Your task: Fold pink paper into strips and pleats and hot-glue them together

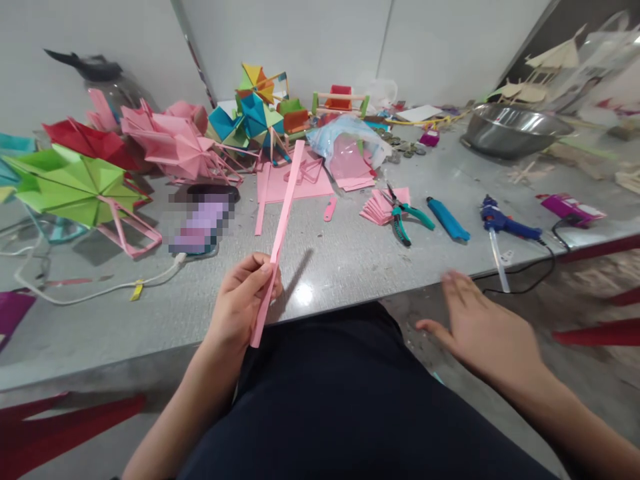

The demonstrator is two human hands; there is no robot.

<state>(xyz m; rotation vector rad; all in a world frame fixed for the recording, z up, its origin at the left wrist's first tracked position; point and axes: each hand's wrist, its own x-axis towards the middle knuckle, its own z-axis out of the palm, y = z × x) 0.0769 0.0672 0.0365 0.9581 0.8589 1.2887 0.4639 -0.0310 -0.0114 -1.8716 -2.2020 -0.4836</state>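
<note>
A long folded pink paper strip (287, 217) stands tilted in my left hand (247, 293), pinched between thumb and fingers near the table's front edge. My right hand (483, 327) is off the edge to the right, slightly blurred, fingers stretched out and nothing held. Closest to it lies a blue hot glue gun (510, 225) with a clear glue stick poking out. Teal-handled pliers (403, 217) rest against a fanned stack of pink paper pieces (376, 207). Beside them is a blue cylindrical object (449, 219). Behind the strip are a pink paper sheet (310, 190) and a small pink cutter (330, 209).
Folded paper wheels, green (75, 187), pink (175, 143) and blue (256, 115), crowd the left and back. A phone (203, 223) with a white cable lies at left. A steel bowl (515, 130) stands back right. Red stool parts (600, 333) show below.
</note>
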